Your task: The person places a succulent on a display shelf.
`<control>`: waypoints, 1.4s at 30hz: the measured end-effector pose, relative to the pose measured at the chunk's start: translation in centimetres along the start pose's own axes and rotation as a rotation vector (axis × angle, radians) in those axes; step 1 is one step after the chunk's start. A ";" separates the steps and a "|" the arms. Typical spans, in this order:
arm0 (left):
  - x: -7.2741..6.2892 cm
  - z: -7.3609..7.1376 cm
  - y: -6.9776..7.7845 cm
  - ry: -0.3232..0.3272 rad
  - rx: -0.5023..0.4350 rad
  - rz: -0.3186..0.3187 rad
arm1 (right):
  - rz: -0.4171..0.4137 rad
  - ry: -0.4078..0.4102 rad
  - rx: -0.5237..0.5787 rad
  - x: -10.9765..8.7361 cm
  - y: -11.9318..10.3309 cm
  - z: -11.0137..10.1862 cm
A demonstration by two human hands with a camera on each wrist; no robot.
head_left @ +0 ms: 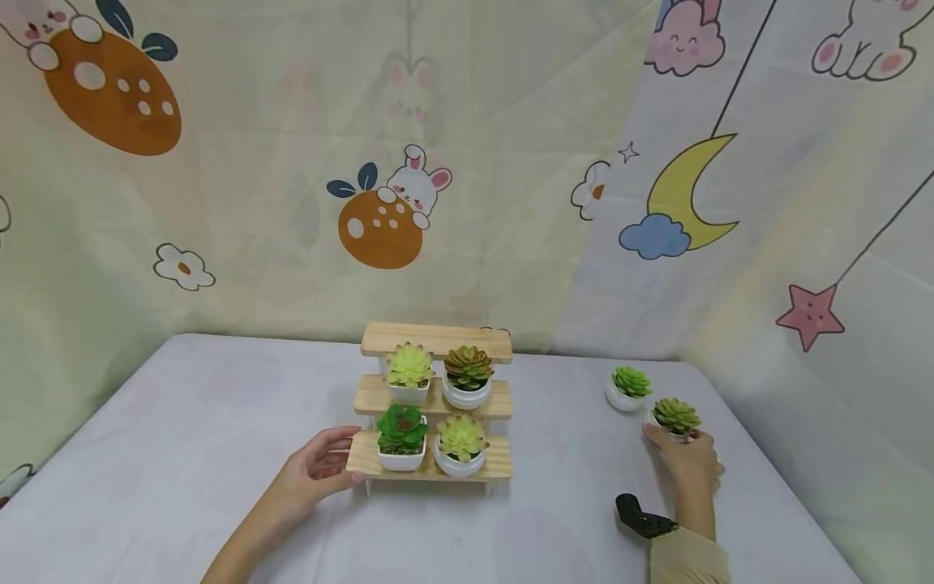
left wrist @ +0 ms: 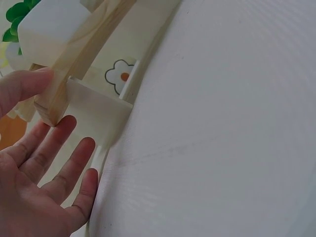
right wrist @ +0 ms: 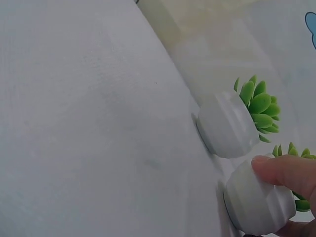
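A three-tier wooden plant stand (head_left: 438, 397) bears several small potted succulents on its lower two boards. At its left end, my left hand (head_left: 321, 466) grips the lowest board, thumb on one face and fingertips against the other; the left wrist view shows the wooden board (left wrist: 81, 59) between them. Over to the right, my right hand (head_left: 689, 462) holds a green potted succulent (head_left: 676, 415) by its white pot (right wrist: 256, 197), which rests on or just at the table. Beside it stands another succulent (head_left: 629, 384) in a round white pot (right wrist: 224, 126), apart from the hand.
A white cloth covers the table (head_left: 182, 454). Behind it hangs a curtain (head_left: 511, 162) printed with rabbits, flowers and a moon. A black strap-like device (head_left: 645, 519) sits at my right wrist, by a beige sleeve (head_left: 689, 560).
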State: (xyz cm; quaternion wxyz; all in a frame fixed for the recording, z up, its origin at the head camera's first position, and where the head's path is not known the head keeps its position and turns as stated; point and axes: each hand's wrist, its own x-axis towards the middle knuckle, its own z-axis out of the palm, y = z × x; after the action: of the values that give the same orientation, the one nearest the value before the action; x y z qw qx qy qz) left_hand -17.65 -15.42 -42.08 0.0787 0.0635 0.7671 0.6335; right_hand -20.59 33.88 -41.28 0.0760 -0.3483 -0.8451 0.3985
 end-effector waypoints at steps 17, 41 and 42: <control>-0.1 0.0 -0.2 0.004 -0.013 0.008 | 0.017 0.012 0.059 -0.2 -0.3 -0.2; 0.0 0.1 -0.3 0.015 0.004 0.025 | -0.297 -0.071 0.125 -4.1 -6.6 -0.3; 0.0 0.1 -0.3 0.015 0.003 0.023 | -0.304 -0.080 0.127 -4.2 -6.9 -0.3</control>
State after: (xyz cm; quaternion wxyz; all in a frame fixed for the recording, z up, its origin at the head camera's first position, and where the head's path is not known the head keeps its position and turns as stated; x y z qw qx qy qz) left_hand -17.64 -15.34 -42.35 0.0654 0.0675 0.7679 0.6336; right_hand -20.96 28.27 -35.46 0.1235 -0.1949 -0.8634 0.4487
